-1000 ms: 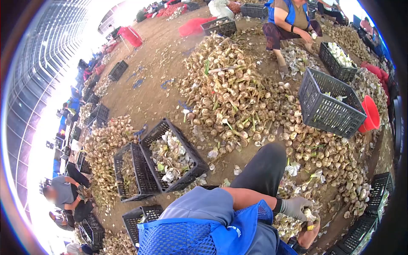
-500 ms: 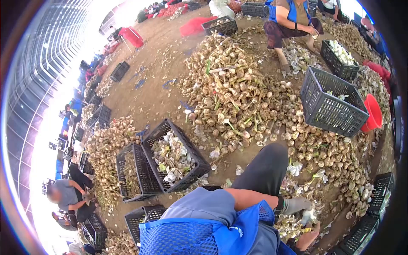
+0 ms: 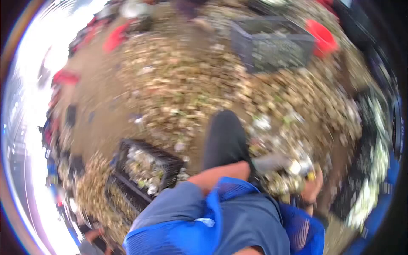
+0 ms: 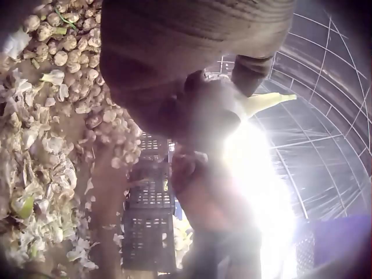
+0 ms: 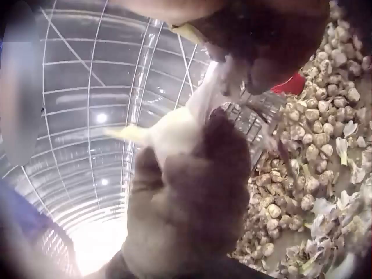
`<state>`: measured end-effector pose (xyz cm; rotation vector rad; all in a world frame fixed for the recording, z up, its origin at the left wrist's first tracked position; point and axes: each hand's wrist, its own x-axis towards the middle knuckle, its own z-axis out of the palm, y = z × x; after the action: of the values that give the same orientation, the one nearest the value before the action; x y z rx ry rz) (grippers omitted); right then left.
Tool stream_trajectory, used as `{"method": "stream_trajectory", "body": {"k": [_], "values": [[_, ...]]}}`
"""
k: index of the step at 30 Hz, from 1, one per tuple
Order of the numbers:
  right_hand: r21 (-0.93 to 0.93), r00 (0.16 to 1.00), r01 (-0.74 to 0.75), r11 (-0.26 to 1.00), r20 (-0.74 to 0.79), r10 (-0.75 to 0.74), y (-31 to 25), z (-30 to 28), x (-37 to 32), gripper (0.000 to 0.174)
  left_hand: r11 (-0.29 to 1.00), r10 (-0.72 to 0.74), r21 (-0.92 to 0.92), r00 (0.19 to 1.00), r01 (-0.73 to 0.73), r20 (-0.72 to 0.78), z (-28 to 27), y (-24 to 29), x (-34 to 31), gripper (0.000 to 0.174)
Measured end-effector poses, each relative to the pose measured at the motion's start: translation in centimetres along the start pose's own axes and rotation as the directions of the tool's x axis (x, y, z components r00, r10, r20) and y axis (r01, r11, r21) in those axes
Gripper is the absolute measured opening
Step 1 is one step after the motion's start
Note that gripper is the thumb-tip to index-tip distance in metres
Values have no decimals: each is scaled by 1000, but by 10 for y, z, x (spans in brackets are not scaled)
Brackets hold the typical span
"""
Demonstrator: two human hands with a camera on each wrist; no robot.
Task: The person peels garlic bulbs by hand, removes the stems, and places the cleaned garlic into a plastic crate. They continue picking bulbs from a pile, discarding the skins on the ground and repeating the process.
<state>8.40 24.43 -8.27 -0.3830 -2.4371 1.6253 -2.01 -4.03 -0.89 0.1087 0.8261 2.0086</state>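
Seen from the head, a person in a blue mesh vest [image 3: 170, 233] works over heaped garlic [image 3: 178, 80] on the ground, the gloved left hand [image 3: 274, 163] and the right hand [image 3: 313, 186] meeting beyond a bent knee [image 3: 225, 136]. Between them, blurred by motion, is a pale garlic bulb [image 3: 295, 167]; a yellow piece [image 3: 311, 175] shows within the curled right hand. A dark crate [image 3: 250, 55] and a red bucket [image 3: 321, 38] stand past the heap.

In the left wrist view, the left hand's grip closes over the bulb from above, and a pale stem [image 4: 270, 102] juts out beyond it, beside strong glare.

The right wrist view is clearest: the left hand's grip pinches the white bulb between thumb and fingers, the stem pointing away, while loose skin [image 5: 206, 93] stretches toward the right hand's curled fingers. Shadow leaves it impossible to tell whether they pinch that skin.

The work appears to be at the peeling stage, the bulb largely white. The next move would call for a steady left grip while the right draws the remaining skin clear without crushing the bulb.
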Motion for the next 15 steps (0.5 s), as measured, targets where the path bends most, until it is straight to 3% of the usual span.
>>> {"method": "stream_trajectory", "body": {"k": [1,2,3,5,7,9,11,13,15], "values": [[688,960,-223,691,30,280,-38,8,7,36,998,-61,5,997,61,39,-12,-8,7,53],[560,946,-165,812,-142,290,-44,13,13,26,991,-37,-129,999,41,36,-15,-14,8,55],[411,978,-48,910,-165,126,-59,10,18,22,988,-93,-130,995,88,-32,-12,-12,8,52],[130,986,-112,985,-106,126,-72,-6,27,29,988,-108,-116,991,98,-82,-11,-8,10,54],[-303,991,-69,951,86,99,-82,-1,22,51,994,-105,-39,992,103,-75,-27,-17,13,59],[-205,994,-29,978,100,51,-82,8,12,54,996,-69,-70,993,62,-99,-17,-17,16,62],[-307,997,28,951,82,-2,-99,4,10,47,998,-61,-21,994,60,-90,-12,-12,16,66],[-190,996,39,981,91,-22,-131,6,9,36,991,-109,-84,992,103,-67,-12,-15,16,74],[-135,997,38,990,67,-29,-141,12,8,27,988,-41,148,997,50,-59,-12,-20,19,75]]}}
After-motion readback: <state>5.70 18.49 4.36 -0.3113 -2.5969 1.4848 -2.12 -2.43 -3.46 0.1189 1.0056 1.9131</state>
